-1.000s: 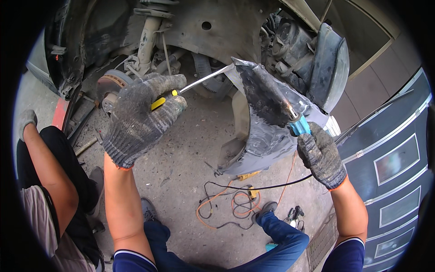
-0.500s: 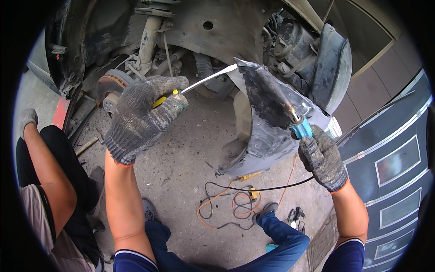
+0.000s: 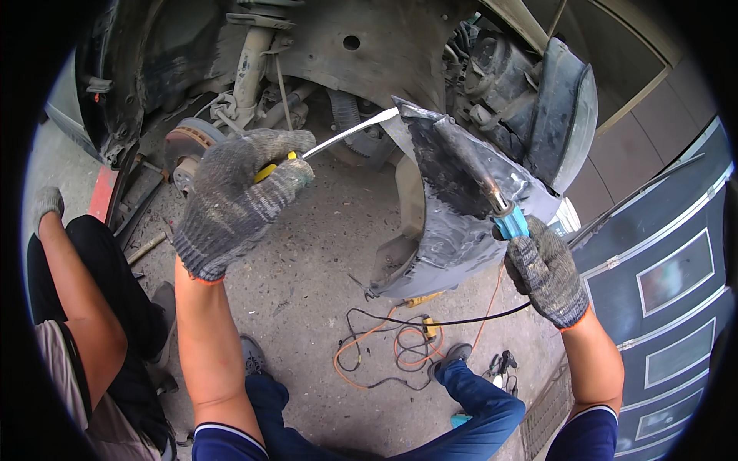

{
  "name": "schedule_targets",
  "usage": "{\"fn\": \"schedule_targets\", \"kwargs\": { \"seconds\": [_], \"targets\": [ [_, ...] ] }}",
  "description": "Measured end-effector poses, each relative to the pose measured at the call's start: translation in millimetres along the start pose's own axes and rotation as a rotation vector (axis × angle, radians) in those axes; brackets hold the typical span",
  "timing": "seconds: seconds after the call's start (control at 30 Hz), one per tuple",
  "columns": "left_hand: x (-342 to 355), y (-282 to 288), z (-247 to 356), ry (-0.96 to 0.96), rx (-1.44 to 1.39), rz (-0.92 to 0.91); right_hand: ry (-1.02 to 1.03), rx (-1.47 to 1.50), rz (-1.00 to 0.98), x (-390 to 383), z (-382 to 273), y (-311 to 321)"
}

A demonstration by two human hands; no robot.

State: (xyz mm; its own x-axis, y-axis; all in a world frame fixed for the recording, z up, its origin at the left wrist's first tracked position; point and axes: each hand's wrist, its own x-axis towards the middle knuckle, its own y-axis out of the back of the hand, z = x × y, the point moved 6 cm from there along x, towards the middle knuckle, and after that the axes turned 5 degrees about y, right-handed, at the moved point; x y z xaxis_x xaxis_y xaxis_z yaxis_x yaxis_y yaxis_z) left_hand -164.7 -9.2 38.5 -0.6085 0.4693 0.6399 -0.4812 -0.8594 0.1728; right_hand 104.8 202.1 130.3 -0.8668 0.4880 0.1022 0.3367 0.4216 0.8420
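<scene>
My gloved left hand (image 3: pixel 244 196) is closed round a yellow-handled screwdriver (image 3: pixel 338 140) with a long bright shaft. The shaft's far end touches the upper left corner of a grey plastic bumper piece (image 3: pixel 461 250), which has dark scuffed areas. My gloved right hand (image 3: pixel 547 269) grips a hot-air welding gun (image 3: pixel 510 223) by its blue end. Its long metal barrel slants up and left across the bumper's face, with the nozzle end close to the top edge. I cannot tell whether the barrel touches the plastic. A black cable runs left from beneath my right hand.
Behind the bumper are an open wheel well with a strut (image 3: pixel 250 69) and a brake disc (image 3: pixel 192 142). Orange and black cables (image 3: pixel 400 338) lie tangled on the concrete. Another person (image 3: pixel 84 307) crouches at the left. A dark panelled surface (image 3: pixel 669 284) stands at the right.
My left hand and the screwdriver have shifted slightly left, and the bumper's upper corner has moved a little left with the tip. My right hand and the welding gun have dipped slightly.
</scene>
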Motion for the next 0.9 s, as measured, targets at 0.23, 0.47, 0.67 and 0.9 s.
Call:
{"fn": "schedule_targets", "kwargs": {
  "seconds": [0.23,0.47,0.67,0.9],
  "targets": [
    [0.2,-0.2,1.4,0.017,0.007,-0.001,0.051,-0.068,-0.002,1.6,4.3,2.6],
    [2.4,-2.1,2.9,0.032,-0.002,-0.02,-0.017,-0.069,0.054,1.8,-1.4,5.5],
    [5.7,-1.1,3.3,0.021,0.0,-0.085,-0.023,-0.093,0.063,-1.3,-7.3,7.3],
    [2.5,-0.7,-0.9,0.158,-0.115,-0.088,0.005,-0.182,0.013,-0.3,-16.9,18.4]
  ]
}}
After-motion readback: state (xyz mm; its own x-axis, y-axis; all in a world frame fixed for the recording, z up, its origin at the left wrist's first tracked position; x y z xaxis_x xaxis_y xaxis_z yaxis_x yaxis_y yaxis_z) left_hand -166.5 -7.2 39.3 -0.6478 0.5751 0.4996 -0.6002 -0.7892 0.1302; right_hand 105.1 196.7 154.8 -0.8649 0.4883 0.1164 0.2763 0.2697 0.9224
